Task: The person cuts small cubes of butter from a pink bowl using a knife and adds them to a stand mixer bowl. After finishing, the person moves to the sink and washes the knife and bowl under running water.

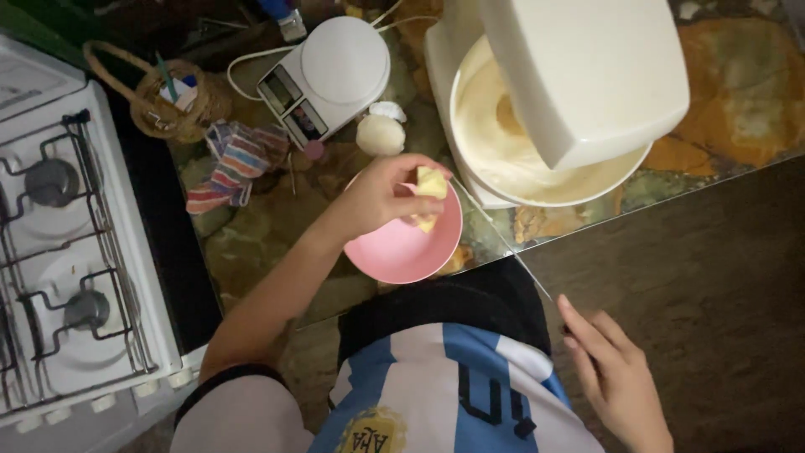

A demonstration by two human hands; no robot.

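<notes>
Butter piece (432,182) in left-hand fingers (419,172) above pink bowl (407,247)

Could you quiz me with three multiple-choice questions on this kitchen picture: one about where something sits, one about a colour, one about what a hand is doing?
1. Where is the kitchen scale?
A. On the stove
B. On the counter, left of the stand mixer
C. Inside the pink bowl

2. What colour is the bowl under the left hand?
A. Pink
B. Green
C. Black

3. What is the left hand doing?
A. Resting flat on the counter
B. Turning a stove knob
C. Holding a pale yellow chunk over the bowl

Answers: 1 B, the scale sits on the counter beside the mixer. 2 A, the bowl is plainly pink. 3 C, the fingers close on the yellow piece.
</notes>
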